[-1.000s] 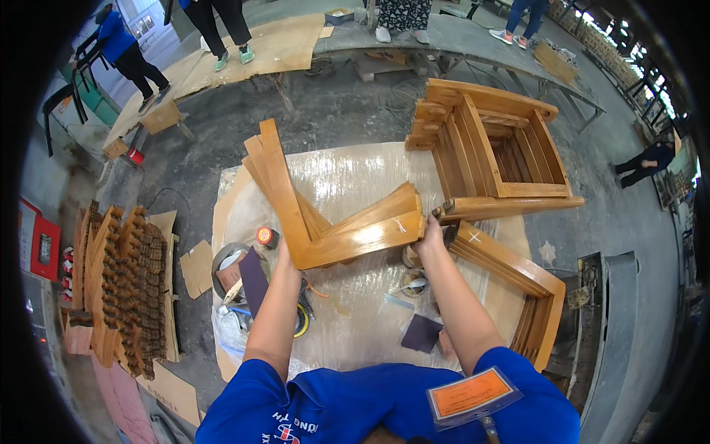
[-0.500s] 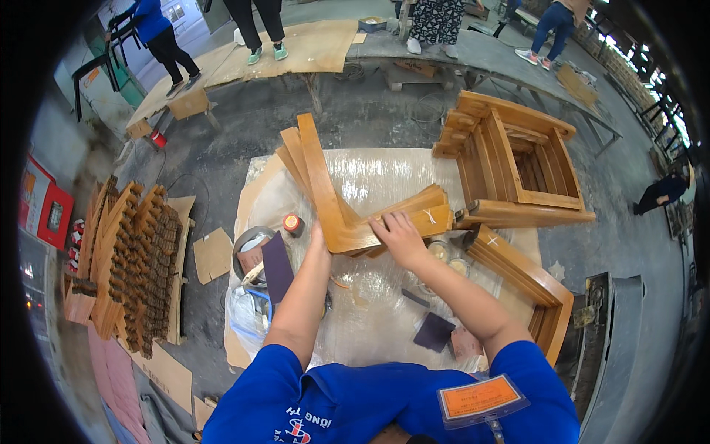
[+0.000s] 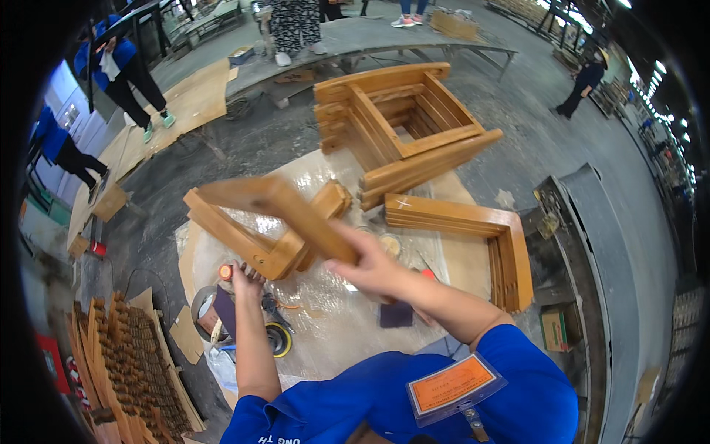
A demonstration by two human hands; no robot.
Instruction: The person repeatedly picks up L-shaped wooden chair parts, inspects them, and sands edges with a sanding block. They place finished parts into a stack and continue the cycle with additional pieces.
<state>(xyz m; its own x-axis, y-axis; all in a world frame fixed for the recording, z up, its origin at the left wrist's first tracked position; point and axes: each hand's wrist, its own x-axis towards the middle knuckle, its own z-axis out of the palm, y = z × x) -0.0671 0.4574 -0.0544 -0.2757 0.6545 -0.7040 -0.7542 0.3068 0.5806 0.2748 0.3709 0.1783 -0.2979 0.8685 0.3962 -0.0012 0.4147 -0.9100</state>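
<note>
Head camera looks steeply down, close over the workbench (image 3: 333,325).

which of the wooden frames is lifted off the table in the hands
The angled wooden frame, gripped by the right hand and left hand; the others lie stacked nearby.

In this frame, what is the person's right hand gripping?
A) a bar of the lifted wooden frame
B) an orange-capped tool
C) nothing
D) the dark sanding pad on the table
A: the right hand is closed around a bar of the wooden frame, which is raised above the plastic-covered table.
</note>
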